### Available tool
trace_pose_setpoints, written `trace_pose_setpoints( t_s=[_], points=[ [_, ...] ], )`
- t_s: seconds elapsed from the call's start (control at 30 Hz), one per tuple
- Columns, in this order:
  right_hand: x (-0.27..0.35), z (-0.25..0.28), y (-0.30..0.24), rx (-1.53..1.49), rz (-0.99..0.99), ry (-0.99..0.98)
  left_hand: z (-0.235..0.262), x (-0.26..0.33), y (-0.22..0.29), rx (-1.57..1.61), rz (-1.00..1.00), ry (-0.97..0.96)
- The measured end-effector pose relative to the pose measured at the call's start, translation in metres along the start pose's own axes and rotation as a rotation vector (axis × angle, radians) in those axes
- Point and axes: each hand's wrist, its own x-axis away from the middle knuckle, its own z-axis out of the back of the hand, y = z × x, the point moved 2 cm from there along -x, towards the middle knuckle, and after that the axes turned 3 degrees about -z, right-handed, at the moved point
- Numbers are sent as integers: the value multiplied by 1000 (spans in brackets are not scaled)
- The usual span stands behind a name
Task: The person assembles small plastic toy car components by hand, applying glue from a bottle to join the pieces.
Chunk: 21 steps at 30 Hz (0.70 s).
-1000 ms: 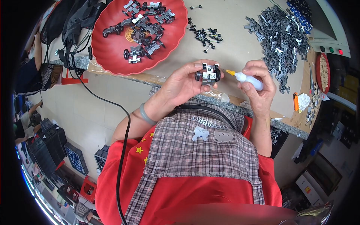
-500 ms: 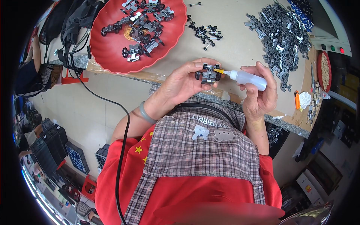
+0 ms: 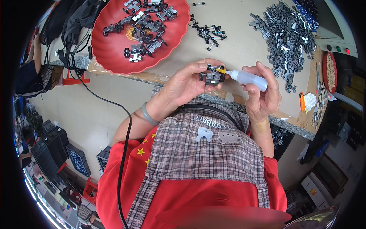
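Observation:
My left hand (image 3: 187,82) is closed around a small toy car chassis (image 3: 212,77), grey with black wheels, held up at the table's front edge. In my right hand (image 3: 264,93) is a translucent squeeze bottle (image 3: 249,80), gripped between thumb and fingers and tilted to the left. Its yellow nozzle tip (image 3: 221,71) meets the upper right part of the chassis; whether any liquid comes out is too small to see. A red scalloped tray (image 3: 110,63) at the upper left holds several similar wheeled chassis.
Small black wheel axles (image 3: 211,34) lie loose beyond my hands. A big heap of grey plastic parts (image 3: 286,42) covers the table's right side, near an orange cutter (image 3: 302,102) and crumpled white tissue (image 3: 310,101). A black cable (image 3: 127,114) hangs across the left side.
The squeeze bottle and my right hand have shifted slightly left, and the nozzle tip sits further in over the chassis. My left hand stays nearly still.

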Motion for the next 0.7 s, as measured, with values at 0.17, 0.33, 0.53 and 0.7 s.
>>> trace_pose_setpoints(
  t_s=[0.17, 0.33, 0.53, 0.7],
  points=[
    [0, 0, 0, 12, 12, -4, -1, -1, -1, 14, -1, -10],
    [-2, 1, 1, 32, 6, -22, -2, -2, 0, 3, -2, -13],
    [0, 6, 0, -20, 12, 42, -1, -2, -1, -6, 4, 13],
    [0, 10, 1, 38, 58, 29, -2, -2, -1, -13, -40, 39]
  ],
)
